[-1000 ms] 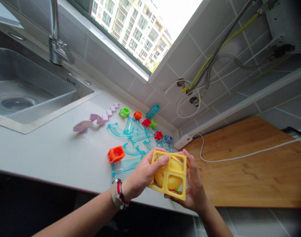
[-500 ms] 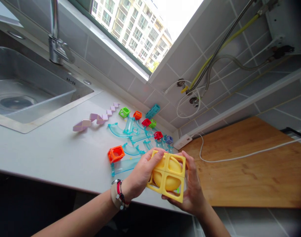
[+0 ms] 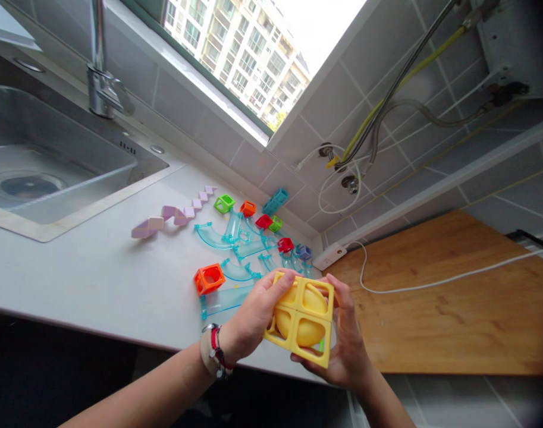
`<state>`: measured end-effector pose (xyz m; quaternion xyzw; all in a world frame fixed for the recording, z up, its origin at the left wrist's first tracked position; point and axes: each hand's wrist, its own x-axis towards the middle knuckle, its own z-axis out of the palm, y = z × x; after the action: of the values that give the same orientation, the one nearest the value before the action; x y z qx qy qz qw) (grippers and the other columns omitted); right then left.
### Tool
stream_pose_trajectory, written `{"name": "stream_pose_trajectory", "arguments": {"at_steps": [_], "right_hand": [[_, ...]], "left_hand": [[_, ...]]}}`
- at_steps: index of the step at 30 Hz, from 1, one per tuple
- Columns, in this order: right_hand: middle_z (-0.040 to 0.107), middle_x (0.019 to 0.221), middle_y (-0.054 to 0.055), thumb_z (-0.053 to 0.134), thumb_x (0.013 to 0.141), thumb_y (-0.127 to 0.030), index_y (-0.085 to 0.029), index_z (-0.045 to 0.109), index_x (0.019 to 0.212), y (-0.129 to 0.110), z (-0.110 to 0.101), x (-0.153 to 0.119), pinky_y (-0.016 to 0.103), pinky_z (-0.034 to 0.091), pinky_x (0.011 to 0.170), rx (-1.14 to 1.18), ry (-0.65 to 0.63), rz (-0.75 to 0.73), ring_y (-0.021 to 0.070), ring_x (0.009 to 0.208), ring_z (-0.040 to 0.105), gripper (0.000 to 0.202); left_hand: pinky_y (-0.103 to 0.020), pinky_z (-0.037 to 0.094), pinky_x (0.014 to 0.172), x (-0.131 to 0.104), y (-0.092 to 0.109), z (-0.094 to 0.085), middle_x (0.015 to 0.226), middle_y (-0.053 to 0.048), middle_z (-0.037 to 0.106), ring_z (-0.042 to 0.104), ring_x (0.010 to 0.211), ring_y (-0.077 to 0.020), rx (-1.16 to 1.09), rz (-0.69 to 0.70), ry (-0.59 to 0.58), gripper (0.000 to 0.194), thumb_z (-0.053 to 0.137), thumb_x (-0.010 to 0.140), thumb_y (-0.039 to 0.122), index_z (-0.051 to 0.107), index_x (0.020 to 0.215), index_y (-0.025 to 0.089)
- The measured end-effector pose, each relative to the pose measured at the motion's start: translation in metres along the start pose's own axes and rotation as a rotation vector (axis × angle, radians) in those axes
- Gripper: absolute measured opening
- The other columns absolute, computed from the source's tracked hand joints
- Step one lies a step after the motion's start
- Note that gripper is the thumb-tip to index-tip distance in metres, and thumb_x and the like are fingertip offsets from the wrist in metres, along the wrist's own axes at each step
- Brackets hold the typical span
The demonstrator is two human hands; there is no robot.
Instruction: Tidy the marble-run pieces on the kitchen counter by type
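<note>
Both of my hands hold a yellow plastic block with square frames around a rounded middle, above the counter's front edge. My left hand grips its left side, thumb on the face towards me. My right hand wraps round the right side and underside; some of its fingers are hidden behind the block. A bit of bright green shows through the lower right opening. Close by on the left lie an orange cube frame and a clear blue straight track piece.
Several clear blue curved tracks and small coloured cubes lie towards the wall. A pale purple folding snake toy is near the sink. At right are a wooden board, a white power strip and its cable.
The yellow block has tilted very slightly in my hands. Both hands keep their hold, and the pieces on the counter stay where they were.
</note>
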<state>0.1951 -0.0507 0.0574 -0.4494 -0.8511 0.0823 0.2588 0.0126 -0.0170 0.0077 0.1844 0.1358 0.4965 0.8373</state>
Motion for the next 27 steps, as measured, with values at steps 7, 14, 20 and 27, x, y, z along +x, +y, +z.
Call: {"name": "stream_pose_trajectory", "arguments": {"at_steps": [7,14,20,27], "right_hand": [[0.037,0.148,0.014,0.077,0.073,-0.068,-0.031,0.015,0.160,0.001,0.002,-0.002,0.060,0.046,0.108,-0.021,0.010,0.017,0.0418,0.128,0.051,0.112],[0.037,0.149,0.014,0.077,0.072,-0.068,-0.032,0.016,0.159,0.003,0.003,-0.004,0.060,0.047,0.107,-0.016,0.015,0.012,0.0421,0.128,0.052,0.112],[0.038,0.147,0.017,0.079,0.075,-0.062,-0.028,0.014,0.158,0.003,0.003,-0.004,0.060,0.045,0.108,0.022,-0.020,0.052,0.0405,0.130,0.052,0.111],[0.037,0.147,0.018,0.081,0.069,-0.066,-0.031,0.006,0.158,0.012,0.000,-0.009,0.058,0.046,0.109,-0.037,-0.047,0.041,0.0416,0.133,0.049,0.121]], "left_hand": [[-0.023,0.052,0.068,0.001,-0.002,-0.002,0.095,-0.006,0.072,0.067,0.080,-0.0172,0.008,-0.014,0.012,0.049,0.071,0.085,0.059,0.063,0.107,0.017],[-0.024,0.052,0.069,0.001,-0.001,-0.001,0.094,-0.006,0.072,0.067,0.080,-0.0180,0.019,-0.006,0.001,0.054,0.073,0.081,0.063,0.063,0.107,0.016],[-0.023,0.051,0.071,-0.001,0.004,-0.002,0.095,-0.004,0.070,0.065,0.082,-0.0161,0.079,0.013,-0.034,0.043,0.073,0.086,0.052,0.060,0.107,0.017],[-0.027,0.053,0.078,0.000,0.003,-0.007,0.106,-0.005,0.068,0.066,0.089,-0.0172,0.164,-0.005,-0.173,0.060,0.088,0.073,0.033,0.052,0.118,0.019]]}}
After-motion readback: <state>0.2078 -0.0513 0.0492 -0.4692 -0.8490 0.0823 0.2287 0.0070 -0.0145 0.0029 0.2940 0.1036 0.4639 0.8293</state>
